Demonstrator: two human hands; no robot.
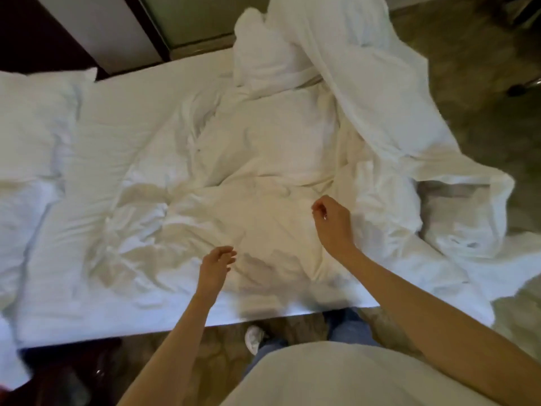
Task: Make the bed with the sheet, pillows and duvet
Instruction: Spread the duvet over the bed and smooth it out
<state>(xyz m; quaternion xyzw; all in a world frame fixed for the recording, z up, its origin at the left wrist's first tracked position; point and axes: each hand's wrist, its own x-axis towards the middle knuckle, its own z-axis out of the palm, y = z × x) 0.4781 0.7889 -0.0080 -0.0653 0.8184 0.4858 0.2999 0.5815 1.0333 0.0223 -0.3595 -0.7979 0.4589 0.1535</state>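
pale shirt (pixel 336 376) and jeans (pixel 348 329) fill the 6 o'clock edge, so the person stands against the long side of the bed (pixel 205 319), both arms reaching over it. left hand (pixel 216 266) hovers just above the crumpled cloth near centre, fingers spread and relaxed, holding nothing, likely ready to smooth or catch an edge. right hand (pixel 333 224), toward 3 o'clock, has its fingers curled in; whether it pinches cloth or is empty i cannot tell. the duvet (pixel 292 127) is bunched from the centre up to 1 o'clock and spills onto the floor (pixel 483 83) at 3 o'clock, so it needs dragging back. the sheet (pixel 117 142) lies wrinkled toward 10 o'clock. pillows (pixel 32 112) sit at 9 o'clock, at the head end, out of the way of spreading.
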